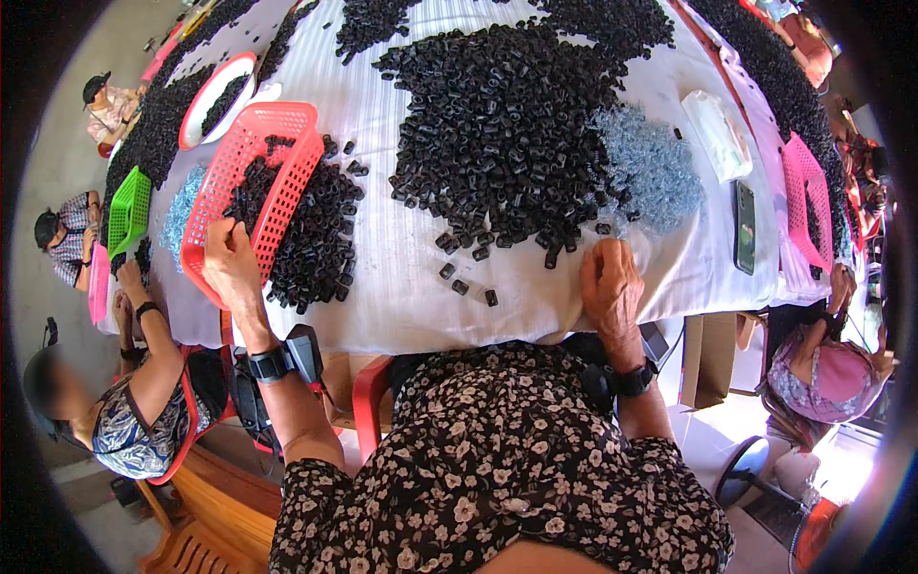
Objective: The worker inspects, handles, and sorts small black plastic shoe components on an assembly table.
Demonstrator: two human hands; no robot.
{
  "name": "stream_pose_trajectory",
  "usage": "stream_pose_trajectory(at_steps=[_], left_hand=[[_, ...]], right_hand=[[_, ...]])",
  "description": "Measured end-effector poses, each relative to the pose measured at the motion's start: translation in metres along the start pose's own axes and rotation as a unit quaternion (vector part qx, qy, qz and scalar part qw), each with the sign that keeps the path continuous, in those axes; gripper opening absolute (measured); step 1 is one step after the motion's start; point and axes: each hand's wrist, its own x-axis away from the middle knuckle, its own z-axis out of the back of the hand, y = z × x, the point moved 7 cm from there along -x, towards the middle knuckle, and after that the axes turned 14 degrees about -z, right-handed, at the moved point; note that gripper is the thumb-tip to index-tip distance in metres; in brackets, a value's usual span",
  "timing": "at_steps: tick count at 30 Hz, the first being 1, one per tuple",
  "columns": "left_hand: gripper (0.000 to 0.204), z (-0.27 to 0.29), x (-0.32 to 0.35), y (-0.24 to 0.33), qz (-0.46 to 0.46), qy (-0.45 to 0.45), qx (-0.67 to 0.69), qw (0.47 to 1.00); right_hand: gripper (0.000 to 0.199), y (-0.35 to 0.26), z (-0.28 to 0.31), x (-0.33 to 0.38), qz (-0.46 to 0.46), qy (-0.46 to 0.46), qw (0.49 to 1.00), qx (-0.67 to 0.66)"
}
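Observation:
My left hand [229, 263] grips the near rim of a red plastic basket [251, 182], which lies tilted on the white-covered table [411, 287]. Small black cylindrical parts [316, 239] spill from the basket onto the cloth beside it. My right hand [610, 282] rests on the cloth near the table's front edge, fingers curled down, just below a large heap of the same black parts [507, 134]. A few loose black parts [464, 279] lie between my hands. A pile of pale blue-grey wire pieces [655, 172] sits right above my right hand.
A dark phone [745, 228] and a white folded packet [719, 134] lie at the right. Pink baskets [808, 196] and a green basket [129, 209] stand at neighbouring places. Other seated people work at left [134, 383] and right [822, 368]. A red-rimmed white bowl [215, 100] holds black parts.

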Motion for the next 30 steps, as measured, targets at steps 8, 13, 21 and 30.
stream_pose_trajectory(at_steps=[8,13,21,30], left_hand=[[0.007,-0.003,0.014,0.074,-0.141,0.047,-0.017,0.989],[0.008,-0.052,0.056,0.158,-0.133,-0.140,0.286,0.938],[0.015,-0.080,0.090,0.198,-0.167,-0.294,0.296,0.893],[0.009,-0.072,0.092,0.182,-0.004,-0.277,0.489,0.827]], right_hand=[[0.010,0.003,-0.005,0.001,0.011,0.010,1.000,0.022],[0.010,0.002,-0.003,0.001,0.016,0.021,0.999,0.024],[0.010,0.005,-0.004,0.001,0.016,0.014,1.000,0.008],[0.009,-0.007,0.001,-0.001,-0.086,-0.086,0.962,-0.246]])
